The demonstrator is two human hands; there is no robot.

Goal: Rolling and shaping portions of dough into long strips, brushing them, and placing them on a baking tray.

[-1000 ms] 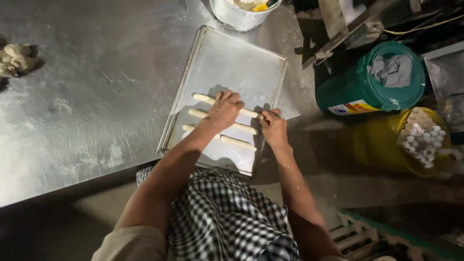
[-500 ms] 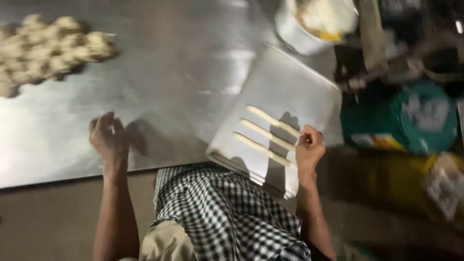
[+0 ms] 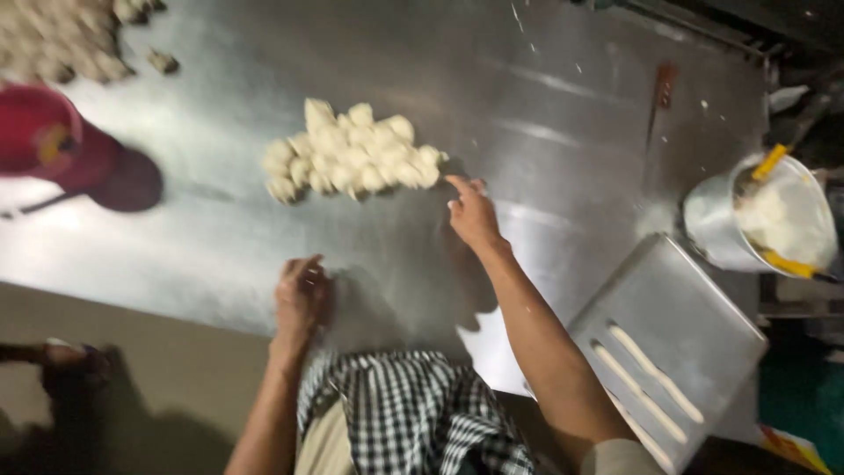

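Two hands: both bare and over the steel table [image 3: 545, 105], neither closed on anything.
Right hand [image 3: 472, 213]: fingers stretched out loosely and spread a little, pointing toward 11 o'clock; the fingertips [image 3: 457, 183] are just beside the near edge of the dough pile, and whether they touch it cannot be told through the blur.
Left hand [image 3: 301, 295]: fingers curled loosely downward, palm resting on the bare table near its front edge, holding nothing.
Dough pile [image 3: 352, 154]: a heap of small pale rounded lumps, soft and matte, at 11 o'clock from the right hand and at 1 o'clock from the left hand.
Table surface: brushed metal, shiny, dusted with flour smears.
Baking tray [image 3: 703, 303]: flat grey metal with a low rim, set askew at 4 o'clock from the right hand, overhanging the table's corner.
Dough sticks [image 3: 655, 374]: three long thin pale rolls lying side by side on the tray.
Bucket [image 3: 708, 215]: round, metal, at 3 o'clock from the right hand, holding a white mass and a yellow tool.
Second dough heap [image 3: 57, 40]: far at 10 o'clock, blurred.
Red cap [image 3: 53, 145]: on another person's head at the left edge, well apart from both hands.
Checked cloth [image 3: 413, 409]: black and white, worn at the person's waist between the forearms.
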